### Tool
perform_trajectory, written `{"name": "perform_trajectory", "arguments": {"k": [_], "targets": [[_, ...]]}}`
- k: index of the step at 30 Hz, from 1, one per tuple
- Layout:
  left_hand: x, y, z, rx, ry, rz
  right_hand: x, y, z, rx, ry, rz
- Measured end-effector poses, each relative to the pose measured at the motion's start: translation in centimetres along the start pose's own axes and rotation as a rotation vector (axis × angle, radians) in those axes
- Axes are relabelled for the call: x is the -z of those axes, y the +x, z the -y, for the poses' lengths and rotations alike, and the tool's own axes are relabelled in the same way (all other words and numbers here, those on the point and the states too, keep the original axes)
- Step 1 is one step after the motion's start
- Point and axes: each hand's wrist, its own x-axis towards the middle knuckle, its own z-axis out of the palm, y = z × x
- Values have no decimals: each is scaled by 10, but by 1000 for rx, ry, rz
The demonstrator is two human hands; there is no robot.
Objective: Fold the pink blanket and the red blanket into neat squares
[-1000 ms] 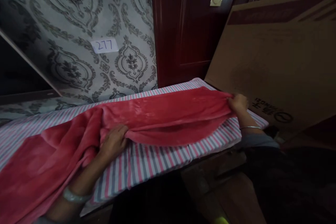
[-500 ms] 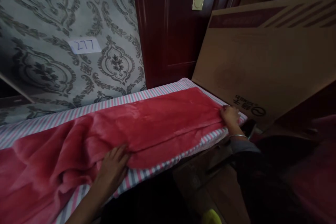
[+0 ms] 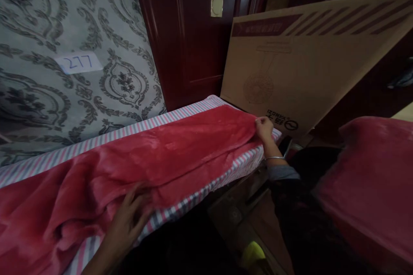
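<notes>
A red plush fabric (image 3: 193, 137) lies lengthwise on a narrow surface with a striped cover (image 3: 142, 128). It is fairly smooth toward the right and bunched in folds at the left. My right hand (image 3: 264, 129), with a bracelet at the wrist, pinches the fabric's far right corner. My left hand (image 3: 137, 210) is at the fabric's near edge, its fingers curved and somewhat apart; no fabric is visibly gripped in them.
A large cardboard box (image 3: 290, 68) leans behind the right end. Patterned wallpaper (image 3: 125, 81) and a dark red panel (image 3: 196, 51) stand behind. Another red plush item (image 3: 377, 180) is at the right. Something yellow (image 3: 253, 253) shows low down.
The view has shifted right, showing more of the red item there. My right hand has lifted the fabric's corner slightly. My left hand's fingers have come up a little and spread.
</notes>
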Motion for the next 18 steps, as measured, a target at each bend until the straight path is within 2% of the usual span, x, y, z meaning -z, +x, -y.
{"name": "perform_trajectory", "arguments": {"k": [3, 8, 10, 14, 16, 18], "targets": [[5, 13, 11, 37, 82, -12, 2, 4, -8, -46, 147, -38], [12, 44, 24, 68, 378, 109, 2, -1, -20, -148, 245, -53], [20, 49, 24, 36, 426, 50, 4, -1, -21, -154, 247, -69], [29, 30, 26, -53, 432, -160, 11, -1, -25, -134, 178, -115], [23, 11, 30, -171, 353, -169, 14, -3, -30, -141, 108, -118], [11, -8, 31, -257, 291, -112, 16, -6, -37, -154, 25, -95]]}}
